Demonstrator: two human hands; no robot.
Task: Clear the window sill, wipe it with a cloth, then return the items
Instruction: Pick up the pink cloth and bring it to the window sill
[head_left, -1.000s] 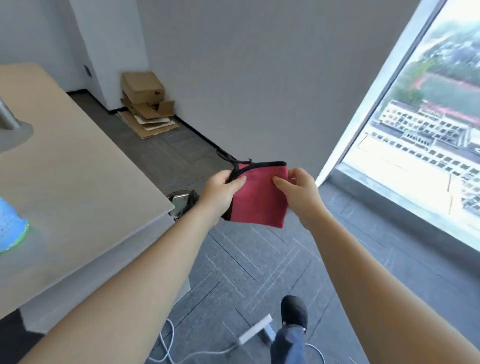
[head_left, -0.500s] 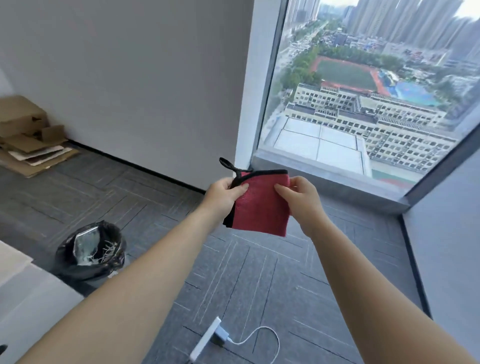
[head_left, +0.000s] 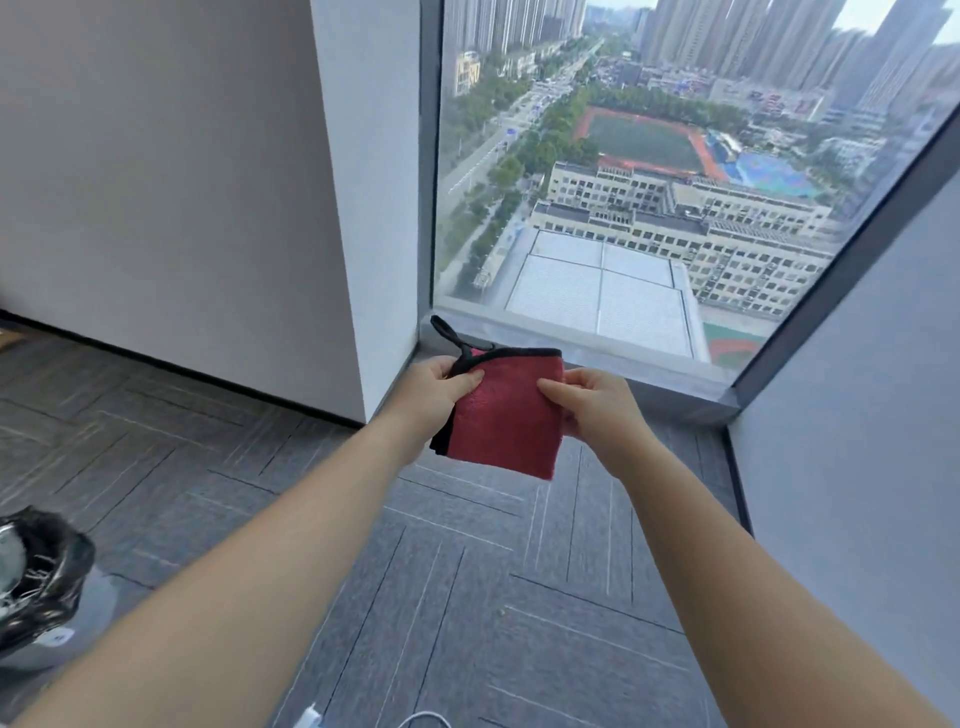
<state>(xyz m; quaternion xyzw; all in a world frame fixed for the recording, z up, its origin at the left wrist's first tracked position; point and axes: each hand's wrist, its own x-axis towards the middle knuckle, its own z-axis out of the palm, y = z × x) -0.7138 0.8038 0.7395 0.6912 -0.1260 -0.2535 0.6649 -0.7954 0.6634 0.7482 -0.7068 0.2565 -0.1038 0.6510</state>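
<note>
Here, both hands, left hand (head_left: 434, 387) and right hand (head_left: 597, 402), pinch an unlabelled red cloth (head_left: 506, 415).

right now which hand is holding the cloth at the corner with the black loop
The left hand. It pinches the red cloth right beneath the black loop; the right hand grips the opposite plain edge.

The cloth (head_left: 511, 415) is held between the left hand (head_left: 436, 387) and the right hand (head_left: 597, 410), above the floor (head_left: 467, 597) and in front of the window sill (head_left: 649, 379). The wall (head_left: 171, 182) stands left of the window (head_left: 649, 182). The bin (head_left: 41, 587) sits on the floor at far left; a charger (head_left: 309, 717) lies at the bottom edge.
</note>
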